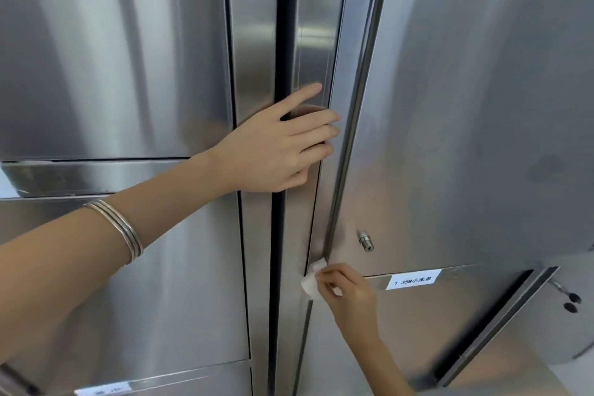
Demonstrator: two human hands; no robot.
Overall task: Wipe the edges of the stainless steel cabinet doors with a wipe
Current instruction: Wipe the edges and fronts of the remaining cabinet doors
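Observation:
Stainless steel cabinet doors fill the view. The right door [466, 106] stands slightly ajar, its left edge [350, 138] running down the middle. My left hand [283, 145] rests flat with fingers spread on the narrow steel panel beside that edge, holding nothing. Lower down, my right hand [347, 292] pinches a small white wipe [311, 280] and presses it against the bottom corner of the door edge. A silver bangle circles my left wrist.
A dark vertical gap [281, 42] runs between the left door [112, 58] and the narrow panel. A keyed lock [365, 240] sits on the right door near the wipe. A white label [413, 280] is stuck below it. Another lower door [482, 331] hangs ajar at right.

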